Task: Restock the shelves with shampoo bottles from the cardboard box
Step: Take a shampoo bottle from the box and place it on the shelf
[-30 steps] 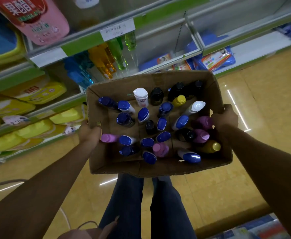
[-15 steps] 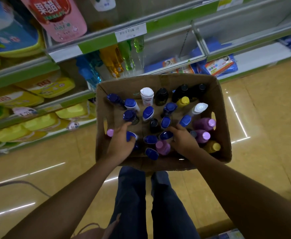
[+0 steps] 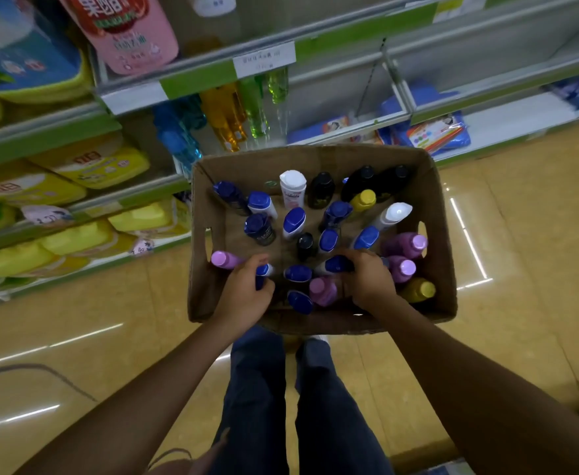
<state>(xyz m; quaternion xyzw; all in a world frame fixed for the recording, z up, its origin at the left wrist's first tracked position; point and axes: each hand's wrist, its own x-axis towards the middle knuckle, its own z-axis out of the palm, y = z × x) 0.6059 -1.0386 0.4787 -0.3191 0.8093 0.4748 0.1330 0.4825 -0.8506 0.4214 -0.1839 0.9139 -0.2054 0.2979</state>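
While both hands' fingers curl round blue-capped bottles in the cardboard box (image 3: 439,234), their grips stay partly hidden.

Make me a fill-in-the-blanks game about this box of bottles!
1. The bottles stand inside a ____ box.
2. The left hand and the right hand each close on a bottle with a ____ cap.
3. The bottle with the white cap stands near the box's ____ wall.
4. The box sits on the ____.

Missing words: cardboard; blue; far; floor
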